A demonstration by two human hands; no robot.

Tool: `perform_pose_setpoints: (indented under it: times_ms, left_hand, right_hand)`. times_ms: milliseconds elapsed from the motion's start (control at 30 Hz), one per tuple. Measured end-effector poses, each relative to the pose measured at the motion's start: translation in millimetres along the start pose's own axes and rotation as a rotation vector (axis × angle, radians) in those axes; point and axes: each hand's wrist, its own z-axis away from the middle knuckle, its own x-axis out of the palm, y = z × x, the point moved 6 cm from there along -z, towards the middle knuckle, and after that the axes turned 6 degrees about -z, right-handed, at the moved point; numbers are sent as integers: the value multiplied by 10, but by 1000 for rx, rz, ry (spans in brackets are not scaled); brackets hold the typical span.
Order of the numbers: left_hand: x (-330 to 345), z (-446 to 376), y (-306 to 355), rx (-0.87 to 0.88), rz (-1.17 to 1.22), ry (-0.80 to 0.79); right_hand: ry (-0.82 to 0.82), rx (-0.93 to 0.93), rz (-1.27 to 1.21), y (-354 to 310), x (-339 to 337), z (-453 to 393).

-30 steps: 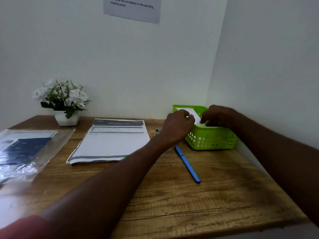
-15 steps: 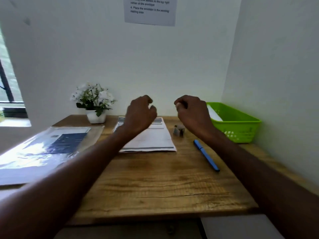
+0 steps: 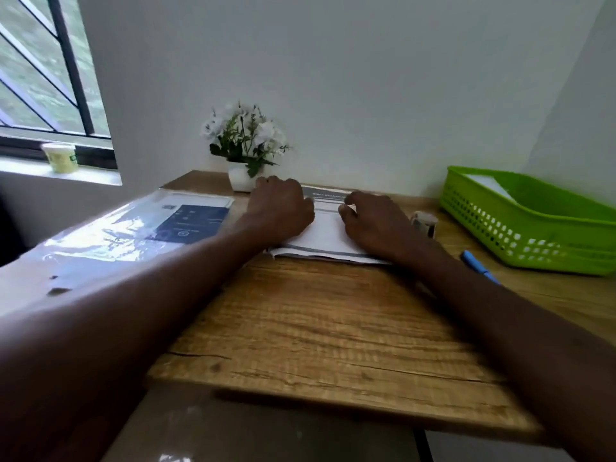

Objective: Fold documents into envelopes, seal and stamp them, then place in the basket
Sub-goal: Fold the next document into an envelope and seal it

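Observation:
A stack of white printed documents [image 3: 325, 233] lies at the back middle of the wooden desk. My left hand [image 3: 281, 208] rests on its left part and my right hand [image 3: 373, 221] on its right part, fingers loosely curled over the top sheet; whether they pinch it I cannot tell. A green plastic basket [image 3: 520, 235] stands at the right with a white envelope [image 3: 490, 186] inside. A small roll of stamps [image 3: 424, 222] sits between the documents and the basket.
A blue pen [image 3: 476, 265] lies in front of the basket. A clear plastic packet with a dark blue card [image 3: 133, 228] lies at the left. A white pot of flowers [image 3: 245, 151] stands against the back wall. A small tub [image 3: 61, 157] sits on the windowsill.
Both hands left the basket, where the envelope stays, swung left through the air and came down on the document stack. The camera turned left and now shows the window.

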Motion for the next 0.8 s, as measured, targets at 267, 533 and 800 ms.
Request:
perform_pose_setpoints:
  times_ms: [267, 533, 800]
  left_hand:
    - [170, -24, -86, -89, -77, -72]
    - [100, -74, -197, -233, 270, -9]
    - [-251, -81, -118, -209, 621, 169]
  right_hand:
    - [-110, -17, 34, -1, 35, 7]
    - [-226, 52, 56, 68, 151, 71]
    - [-201, 31, 36, 13, 91, 137]
